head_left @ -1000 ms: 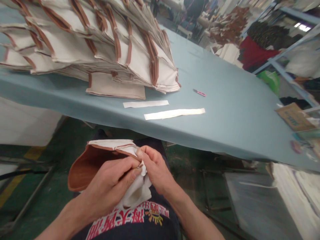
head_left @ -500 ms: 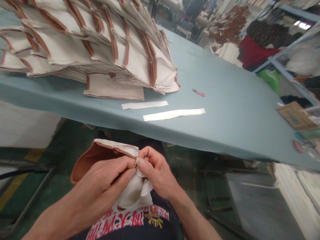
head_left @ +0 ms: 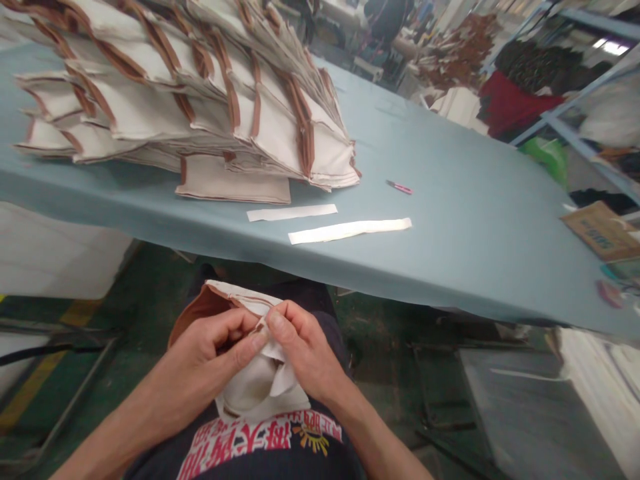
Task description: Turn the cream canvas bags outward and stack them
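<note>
Over my lap, both hands grip a sewn white and brown fabric piece (head_left: 265, 383), shaped like a pouch with a brown inner side. My left hand (head_left: 215, 353) pinches its seam between thumb and fingers, partly inside the fold. Right beside it, my right hand (head_left: 300, 343) is closed on the same seam, thumb against bent forefinger. A loose white flap hangs below the right fingers. What lies exactly between the fingertips is hidden. On the table ahead are two white strips, a shorter strip (head_left: 293, 213) and a longer strip (head_left: 350, 231).
A blue-green table (head_left: 465, 220) spans the view. Piled at its left are similar white and brown pieces (head_left: 200, 127). Small pink-handled thread snips (head_left: 399, 187) lie right of the pile. A cardboard piece (head_left: 603, 230) and loaded shelves stand at right.
Both hands stay on the fabric piece. My left hand has shifted right and rolled the seam a little, so less of the brown inner side shows. The view has moved slightly.
</note>
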Action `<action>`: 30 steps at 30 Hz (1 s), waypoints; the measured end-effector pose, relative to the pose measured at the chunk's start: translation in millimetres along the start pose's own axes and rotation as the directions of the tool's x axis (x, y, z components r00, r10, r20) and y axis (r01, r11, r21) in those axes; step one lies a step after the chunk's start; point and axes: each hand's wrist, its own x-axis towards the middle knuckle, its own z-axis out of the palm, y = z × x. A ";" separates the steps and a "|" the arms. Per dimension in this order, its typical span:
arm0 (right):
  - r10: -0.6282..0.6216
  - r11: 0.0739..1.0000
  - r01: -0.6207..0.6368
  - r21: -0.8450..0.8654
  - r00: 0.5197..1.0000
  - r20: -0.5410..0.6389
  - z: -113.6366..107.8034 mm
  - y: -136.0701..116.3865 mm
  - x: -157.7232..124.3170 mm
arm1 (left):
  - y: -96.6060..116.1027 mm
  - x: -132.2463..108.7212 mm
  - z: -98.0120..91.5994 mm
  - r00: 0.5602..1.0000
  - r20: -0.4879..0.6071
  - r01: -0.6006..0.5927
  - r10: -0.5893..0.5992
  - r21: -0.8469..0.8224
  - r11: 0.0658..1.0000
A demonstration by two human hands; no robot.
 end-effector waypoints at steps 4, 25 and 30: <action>-0.033 0.992 0.037 -0.117 0.999 0.030 3.9 7.7 -5.3 | -10.7 -9.6 -3.1 0.998 -0.034 0.062 -0.061 0.014 0.998; 0.159 0.976 -0.163 0.146 0.986 0.040 12.4 32.0 -4.3 | -29.1 -10.8 -1.8 0.985 -0.172 0.047 -0.017 0.171 0.984; 0.168 0.968 -0.169 0.185 0.986 0.024 9.3 31.9 -8.3 | -30.5 -3.6 6.8 0.979 -0.203 0.046 -0.020 0.123 0.991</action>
